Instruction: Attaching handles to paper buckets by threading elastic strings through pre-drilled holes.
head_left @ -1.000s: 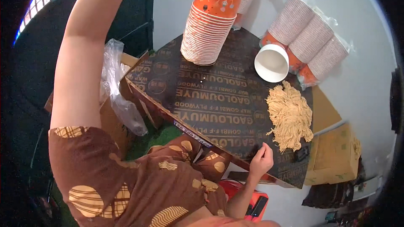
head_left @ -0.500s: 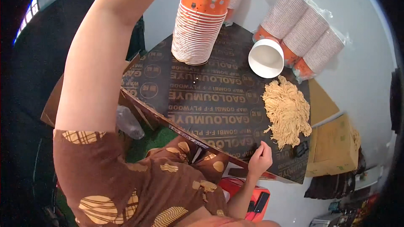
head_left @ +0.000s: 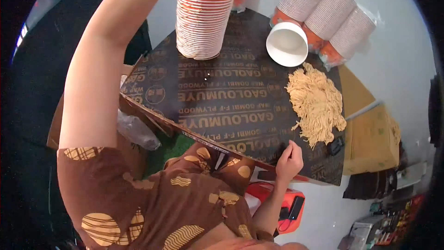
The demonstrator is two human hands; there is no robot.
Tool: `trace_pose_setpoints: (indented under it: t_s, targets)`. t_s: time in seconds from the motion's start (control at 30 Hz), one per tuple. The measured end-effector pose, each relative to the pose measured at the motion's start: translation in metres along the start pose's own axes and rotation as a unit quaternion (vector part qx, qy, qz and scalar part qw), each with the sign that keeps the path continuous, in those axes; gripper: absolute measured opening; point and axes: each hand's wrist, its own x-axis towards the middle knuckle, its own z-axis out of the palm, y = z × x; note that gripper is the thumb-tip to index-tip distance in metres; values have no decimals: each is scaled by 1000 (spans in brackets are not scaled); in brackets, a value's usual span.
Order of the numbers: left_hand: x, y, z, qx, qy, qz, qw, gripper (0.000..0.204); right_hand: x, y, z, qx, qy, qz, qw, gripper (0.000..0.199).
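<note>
A: What containers are there, and what is in them?

B: A tall stack of orange paper cups (head_left: 203,16) stands near the far left part of the dark plywood board (head_left: 217,97), nested one in another, so each holds only the next. A single cup (head_left: 287,44) lies on its side just right of the stack, its white inside facing the camera and bare. Beyond it, sleeves of cups in clear plastic wrap (head_left: 326,14) lie at the board's far right corner.

A: And the loose stuff?

B: A pile of pale dry noodles (head_left: 317,104) sits straight on the board, in no container, just below the tipped cup.

A: Which way does the stack point?

B: Its long axis runs up from the board toward the camera, rims downward, orange bases on top. The top runs out of the picture.

A: The hands?

B: The left arm (head_left: 106,78) reaches up to the top of the stack; the left hand itself is cut off by the upper edge, so I cannot tell how its fingers are set. The right hand (head_left: 289,161) rests at the board's near edge, fingers curled in loosely, holding nothing, near the noodles but not touching them.

A: Changed from a moment ago?

B: The stack now lies nearer the upper edge and looms larger, the tipped cup and noodles sit higher too. The right hand has stayed at the board's near edge.
</note>
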Motion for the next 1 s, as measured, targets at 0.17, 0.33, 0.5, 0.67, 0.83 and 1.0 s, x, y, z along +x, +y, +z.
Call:
trace_pose_setpoints:
  t_s: [0.17, 0.33, 0.5, 0.67, 0.83, 1.0]
  targets:
    - [-11, 3, 9, -13, 61, -17, 998, 65, 0, 1, -2, -14, 0, -8, 1000, 14]
    - [-27, 22, 30, 60, 274, 8, 960, 73, -1, 2, -1, 12, 20, -45, 999, 12]
    - [19, 54, 124, 110, 389, 289, 868, 57, 2, 6, 6, 22, 12, -41, 999, 11]
    - [11, 111, 193, 16, 268, 389, 882, 21, 1, 3, -3, 17, 5, -20, 1000, 11]
    - [53, 129, 256, -71, 258, 325, 907, 18, 4, 3, -1, 21, -5, -33, 999, 10]
    - [78, 153, 286, -109, 312, 324, 887, 17, 5, -1, -5, 13, -9, -23, 1000, 10]
